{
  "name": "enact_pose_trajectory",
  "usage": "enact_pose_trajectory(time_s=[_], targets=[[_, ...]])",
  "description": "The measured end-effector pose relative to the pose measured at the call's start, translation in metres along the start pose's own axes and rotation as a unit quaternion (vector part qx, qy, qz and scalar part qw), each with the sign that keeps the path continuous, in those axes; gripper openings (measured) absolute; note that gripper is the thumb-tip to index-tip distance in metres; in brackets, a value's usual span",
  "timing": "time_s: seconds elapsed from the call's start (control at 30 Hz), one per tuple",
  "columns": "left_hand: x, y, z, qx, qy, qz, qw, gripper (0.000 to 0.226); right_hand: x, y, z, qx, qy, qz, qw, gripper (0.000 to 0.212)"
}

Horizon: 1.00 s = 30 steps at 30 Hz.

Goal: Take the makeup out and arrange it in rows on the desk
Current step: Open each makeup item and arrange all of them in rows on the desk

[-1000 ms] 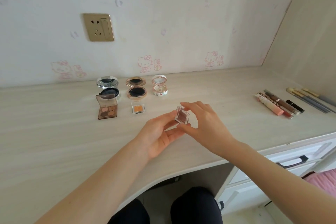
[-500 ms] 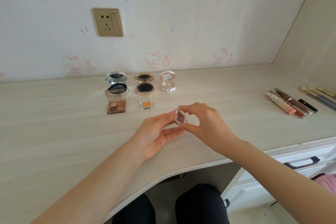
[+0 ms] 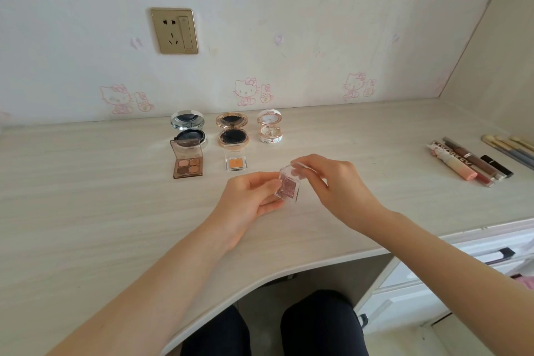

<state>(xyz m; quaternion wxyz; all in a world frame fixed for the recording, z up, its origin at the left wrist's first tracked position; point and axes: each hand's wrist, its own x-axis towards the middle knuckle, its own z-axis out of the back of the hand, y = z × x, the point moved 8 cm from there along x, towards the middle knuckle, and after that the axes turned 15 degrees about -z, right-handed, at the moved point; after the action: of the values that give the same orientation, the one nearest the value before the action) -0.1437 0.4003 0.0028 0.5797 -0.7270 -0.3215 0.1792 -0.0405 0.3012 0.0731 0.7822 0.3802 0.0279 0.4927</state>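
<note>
Left hand (image 3: 249,199) pinching the lower edge of a small clear square case of pink glitter eyeshadow (image 3: 288,185), right hand (image 3: 336,182) gripping its raised clear lid, case held just above the pale wood-grain desk (image 3: 86,211), in front of an open orange single eyeshadow pan (image 3: 235,163), brown four-colour eyeshadow palette (image 3: 187,162) further left.

Gold socket (image 3: 174,30) up on the pale wall (image 3: 289,9), pink cat prints (image 3: 245,92) lined along its base. Lower right, white drawers (image 3: 404,306) with a dark handle (image 3: 504,253). Dark-trousered knees (image 3: 318,324) at the bottom edge.
</note>
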Motion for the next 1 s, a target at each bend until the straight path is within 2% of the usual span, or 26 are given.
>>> enact_pose_trajectory(time_s=[0.07, 0.13, 0.23, 0.37, 0.53, 0.67, 0.8, 1.0], targets=[[0.002, -0.008, 0.007, 0.086, -0.026, -0.055, 0.994, 0.022, 0.006, -0.002, -0.003, -0.011, 0.011, -0.007, 1.000, 0.021], [0.002, -0.016, 0.014, 0.192, -0.043, -0.109, 0.974, 0.024, 0.011, -0.004, -0.007, -0.031, 0.026, -0.010, 0.999, 0.022], [0.000, -0.024, 0.013, 0.335, -0.020, -0.167, 0.927, 0.022, 0.017, -0.005, -0.013, -0.062, 0.044, -0.007, 0.997, 0.022], [-0.004, -0.023, 0.009, 0.445, 0.024, -0.201, 0.872, 0.021, 0.022, -0.007, -0.023, -0.115, 0.066, -0.019, 0.991, 0.025], [-0.003, -0.023, 0.006, 0.511, 0.049, -0.243, 0.823, 0.025, 0.023, -0.008, -0.034, -0.226, 0.068, -0.018, 0.972, 0.028], [-0.002, -0.021, 0.002, 0.537, 0.058, -0.261, 0.800, 0.020, 0.019, -0.004, -0.040, -0.267, 0.071, -0.001, 0.961, 0.028], [-0.002, -0.021, 0.001, 0.551, 0.060, -0.272, 0.787, 0.018, 0.024, -0.003, -0.040, -0.231, 0.101, -0.014, 0.968, 0.029], [-0.003, -0.020, 0.001, 0.551, 0.058, -0.271, 0.787, 0.018, 0.037, -0.001, -0.044, -0.174, 0.150, -0.022, 0.973, 0.025]])
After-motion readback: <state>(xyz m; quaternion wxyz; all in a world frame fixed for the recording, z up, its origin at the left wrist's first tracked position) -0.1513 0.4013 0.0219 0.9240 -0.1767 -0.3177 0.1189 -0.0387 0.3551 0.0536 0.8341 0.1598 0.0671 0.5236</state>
